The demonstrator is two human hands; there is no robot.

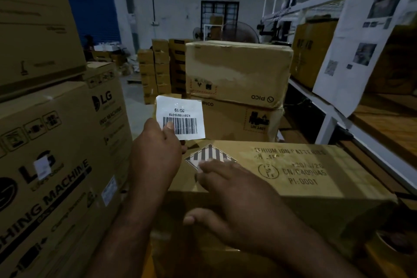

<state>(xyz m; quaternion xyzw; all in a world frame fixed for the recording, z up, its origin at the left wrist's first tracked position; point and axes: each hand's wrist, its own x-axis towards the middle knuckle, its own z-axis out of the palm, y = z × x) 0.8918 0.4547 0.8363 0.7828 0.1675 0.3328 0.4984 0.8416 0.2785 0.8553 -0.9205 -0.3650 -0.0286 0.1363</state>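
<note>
Applying a label. The left hand (155, 154) pinched a barcode label (181, 108) by its lower edge and held it raised just above the far left corner of the carton (316, 187). The right hand (235, 196) lay flat on the carton top, fingers straight, fingertips on the striped hazard diamond (211, 153). Good placement would probably avoid covering that diamond: set one edge down first, then smooth outward.
</note>
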